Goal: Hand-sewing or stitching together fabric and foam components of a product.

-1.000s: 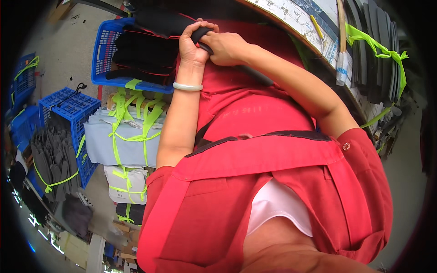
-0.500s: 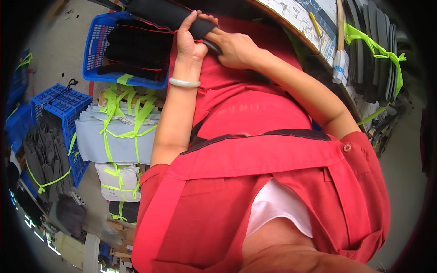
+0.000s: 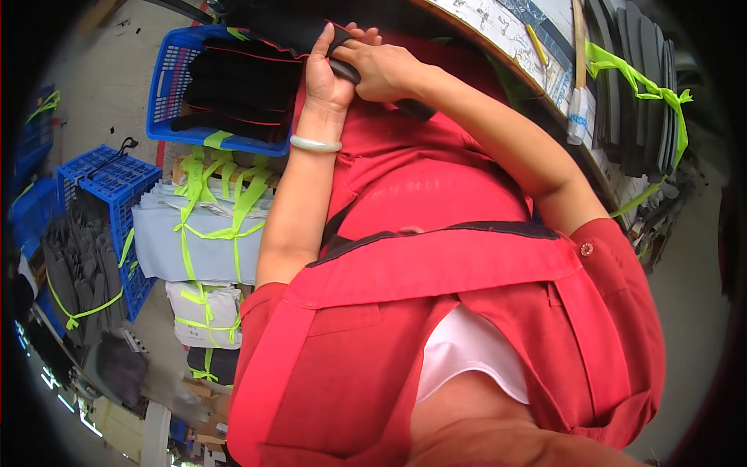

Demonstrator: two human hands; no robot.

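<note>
A long black fabric piece with red edging point(image 3: 288, 25) runs from the top edge down to my hands. My left hand point(image 3: 330, 76) is palm up under its near end, thumb raised on one side and fingertips showing on the other, closed about the fabric. Over that end bends my right hand point(image 3: 387, 71), its fingers pressed into the left palm. A smooth dark piece point(image 3: 345, 71) shows between the hands, and another dark bit appears below the right hand; what exactly the right fingers grip is partly hidden. A pale bangle point(image 3: 315, 144) circles my left wrist.
Left of my hands, a blue crate point(image 3: 159, 93) holds black red-edged pieces point(image 3: 237, 82). Tied light-grey sheets point(image 3: 179, 241) and a white bundle point(image 3: 206, 315) lie below it. At right stands a worktable point(image 3: 486, 27) with a yellow pen point(image 3: 537, 44) and tied dark pads point(image 3: 634, 86).
The black fabric piece has moved up and left, with less of it above my hands. My right hand has shifted slightly up and left, and more dark material shows beneath it.
</note>
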